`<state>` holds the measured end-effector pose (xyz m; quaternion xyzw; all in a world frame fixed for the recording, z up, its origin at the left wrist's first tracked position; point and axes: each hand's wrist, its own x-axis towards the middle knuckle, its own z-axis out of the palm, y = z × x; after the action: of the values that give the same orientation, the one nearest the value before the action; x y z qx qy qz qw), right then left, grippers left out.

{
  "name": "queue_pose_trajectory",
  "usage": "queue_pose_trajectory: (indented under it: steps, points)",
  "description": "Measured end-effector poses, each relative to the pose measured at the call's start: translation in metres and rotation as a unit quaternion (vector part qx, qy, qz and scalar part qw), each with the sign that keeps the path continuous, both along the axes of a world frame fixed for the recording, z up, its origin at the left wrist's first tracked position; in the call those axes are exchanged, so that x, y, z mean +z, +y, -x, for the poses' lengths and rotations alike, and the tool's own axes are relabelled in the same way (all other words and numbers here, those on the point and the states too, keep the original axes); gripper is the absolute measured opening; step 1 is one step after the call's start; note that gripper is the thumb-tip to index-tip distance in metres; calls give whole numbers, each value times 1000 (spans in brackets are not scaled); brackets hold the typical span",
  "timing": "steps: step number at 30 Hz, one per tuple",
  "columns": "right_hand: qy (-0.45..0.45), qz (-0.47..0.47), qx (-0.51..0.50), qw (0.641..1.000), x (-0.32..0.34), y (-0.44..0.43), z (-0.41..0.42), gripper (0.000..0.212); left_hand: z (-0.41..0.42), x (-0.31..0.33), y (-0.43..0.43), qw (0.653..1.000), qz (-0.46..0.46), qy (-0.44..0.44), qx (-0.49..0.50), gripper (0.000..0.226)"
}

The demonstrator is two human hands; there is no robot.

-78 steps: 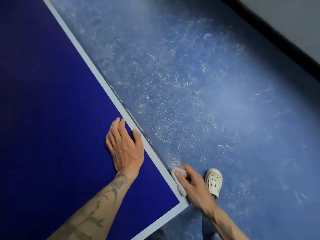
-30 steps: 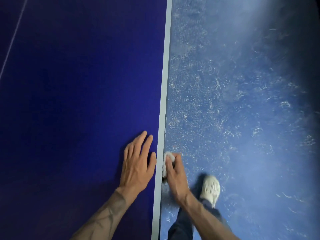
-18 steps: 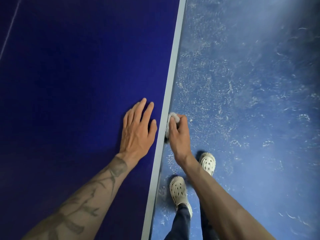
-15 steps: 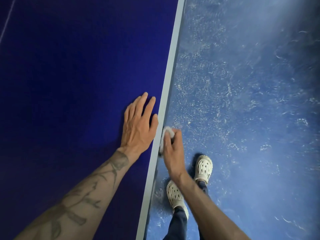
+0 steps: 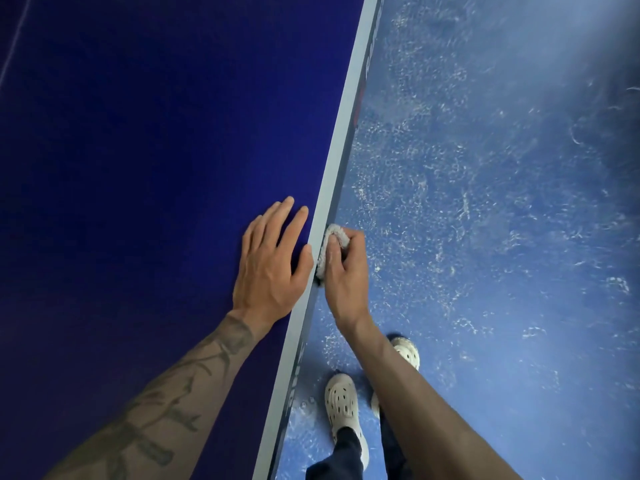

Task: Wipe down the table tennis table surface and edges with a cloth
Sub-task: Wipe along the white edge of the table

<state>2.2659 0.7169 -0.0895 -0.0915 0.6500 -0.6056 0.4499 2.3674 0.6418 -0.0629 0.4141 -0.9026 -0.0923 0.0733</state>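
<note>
White cloth [image 5: 331, 244] gripped in my right hand [image 5: 344, 273], pressed against the table [image 5: 156, 133] edge; left hand [image 5: 272, 263] at nine o'clock, fingers spread flat.

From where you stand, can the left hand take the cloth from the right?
Probably yes: the left hand lies flat and empty on the table, thumb by the white border, with the cloth just over the edge in the right hand.
</note>
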Motion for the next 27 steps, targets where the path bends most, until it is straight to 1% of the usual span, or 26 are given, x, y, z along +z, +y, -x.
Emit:
queue_pose_trajectory:
  steps: [3, 6, 7, 10, 13, 17, 21, 24, 27]
  points:
    - [-5, -11, 27, 1000, 2, 29, -20, 14, 0, -1, -1, 1000, 0, 1, -1, 56]
    - [-8, -29, 53, 998, 7, 60, -40, 4, -1, -3, -1, 1000, -3, -2, -2, 57]
    - [-5, -30, 53, 998, 9, 62, -41, 5, -2, -4, -1, 1000, -4, -5, -2, 58]
    - [-17, -19, 46, 999, 17, 37, -18, 7, -3, -6, -1, 1000, -1, -15, -1, 58]
    - [4, 2, 29, 1000, 20, -15, 25, 13, -4, -7, 0, 1000, 6, -24, -2, 57]
    - [1, 18, 6, 1000, 17, -65, 65, 9, -3, -6, -1, 999, 3, -35, -2, 58]
    - [-3, -21, 26, 999, 11, -41, 44, 12, -2, -5, 0, 999, 7, -47, -1, 57]
    - [15, -50, 40, 998, 12, -20, 27, 11, 1, -5, -3, 1000, 5, -29, 1, 54]
    - [12, -47, 16, 999, 11, -49, 47, 11, 15, -5, -17, 1000, -3, -6, 6, 48]
